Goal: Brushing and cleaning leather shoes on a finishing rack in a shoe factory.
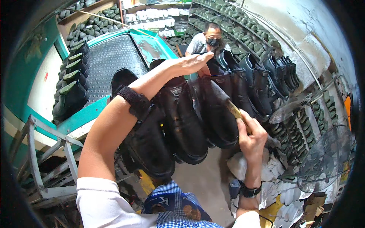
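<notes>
My right hand is closed round the wooden handle of a brush. The dark bristle end rests against the upper of a black leather shoe. Across the row reaches my left arm. My left hand is at that shoe's collar, thumb pointing down onto it and fingers at its far side, partly hidden; it appears to grip the shoe there. Two more black shoes hang toe down to the left, below my left forearm. Further black shoes continue the row to the right.
A co-worker in a mask is beyond the row. At left, a green-edged machine with a studded bed carries a line of dark shoes. Shelves of green shoe lasts stand behind. A caged fan is at right, a metal frame at lower left.
</notes>
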The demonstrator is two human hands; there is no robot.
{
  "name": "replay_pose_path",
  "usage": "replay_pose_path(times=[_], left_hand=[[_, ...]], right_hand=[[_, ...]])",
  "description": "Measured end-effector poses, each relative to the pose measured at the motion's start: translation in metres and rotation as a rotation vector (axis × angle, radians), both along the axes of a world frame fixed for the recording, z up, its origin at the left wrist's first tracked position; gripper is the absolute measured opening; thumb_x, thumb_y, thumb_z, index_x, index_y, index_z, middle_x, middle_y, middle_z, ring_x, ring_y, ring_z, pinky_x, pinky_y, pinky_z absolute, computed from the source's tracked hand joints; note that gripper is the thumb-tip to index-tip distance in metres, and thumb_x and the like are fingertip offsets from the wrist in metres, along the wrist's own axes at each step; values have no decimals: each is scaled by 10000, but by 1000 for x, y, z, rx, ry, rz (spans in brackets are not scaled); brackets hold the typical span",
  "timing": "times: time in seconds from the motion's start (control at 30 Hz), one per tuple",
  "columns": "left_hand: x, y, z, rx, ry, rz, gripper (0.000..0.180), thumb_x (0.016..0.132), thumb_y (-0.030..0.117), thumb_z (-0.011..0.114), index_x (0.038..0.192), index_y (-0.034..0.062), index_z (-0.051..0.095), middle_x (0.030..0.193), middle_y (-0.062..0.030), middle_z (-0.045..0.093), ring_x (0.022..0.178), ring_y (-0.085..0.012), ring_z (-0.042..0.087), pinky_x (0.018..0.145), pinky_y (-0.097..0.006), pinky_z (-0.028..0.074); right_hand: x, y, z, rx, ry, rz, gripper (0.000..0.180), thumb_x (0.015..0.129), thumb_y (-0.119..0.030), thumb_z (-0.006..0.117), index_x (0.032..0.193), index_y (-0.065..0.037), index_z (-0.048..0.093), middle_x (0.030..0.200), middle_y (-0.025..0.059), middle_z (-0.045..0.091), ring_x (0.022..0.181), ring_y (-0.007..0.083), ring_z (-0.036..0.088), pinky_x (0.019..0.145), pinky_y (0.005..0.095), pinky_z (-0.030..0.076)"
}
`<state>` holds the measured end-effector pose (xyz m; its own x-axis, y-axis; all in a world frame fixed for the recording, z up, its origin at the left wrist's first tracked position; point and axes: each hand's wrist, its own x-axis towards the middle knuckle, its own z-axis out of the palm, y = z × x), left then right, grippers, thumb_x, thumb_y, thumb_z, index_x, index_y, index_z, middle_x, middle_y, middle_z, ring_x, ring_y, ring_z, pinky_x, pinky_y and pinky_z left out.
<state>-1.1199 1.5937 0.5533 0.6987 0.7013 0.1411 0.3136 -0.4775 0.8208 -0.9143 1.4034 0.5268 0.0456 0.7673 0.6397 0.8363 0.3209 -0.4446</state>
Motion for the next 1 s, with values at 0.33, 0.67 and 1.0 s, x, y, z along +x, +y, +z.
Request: replay_pose_path(times=[0.33, 0.67, 1.0], left_hand=[[2, 7, -3, -28, 13, -14, 673, 876, 492, 266, 842, -63, 646, 779, -135, 645, 733, -192, 583, 745, -278, 432], [6, 1, 6, -135, 90, 57, 614, 859, 475, 323, 904, -52, 634, 828, -126, 641, 738, -184, 563, 738, -301, 418], [3, 4, 4, -94, 110, 59, 589, 854, 466, 346, 821, -37, 650, 754, -79, 628, 720, -153, 522, 723, -278, 387]], right_hand=[[8, -2, -2, -26, 37, -25, 228, 751, -57, 616, 978, -51, 631, 706, 122, 597, 559, 218, 571, 506, 292, 433], [6, 6, -12, 6, 82, 23, 218, 759, -69, 620, 977, -73, 633, 687, 105, 586, 519, 202, 549, 471, 289, 414], [9, 0, -15, -1, 52, -2, 243, 746, -64, 634, 987, -89, 637, 670, 93, 574, 494, 174, 526, 462, 282, 406]])
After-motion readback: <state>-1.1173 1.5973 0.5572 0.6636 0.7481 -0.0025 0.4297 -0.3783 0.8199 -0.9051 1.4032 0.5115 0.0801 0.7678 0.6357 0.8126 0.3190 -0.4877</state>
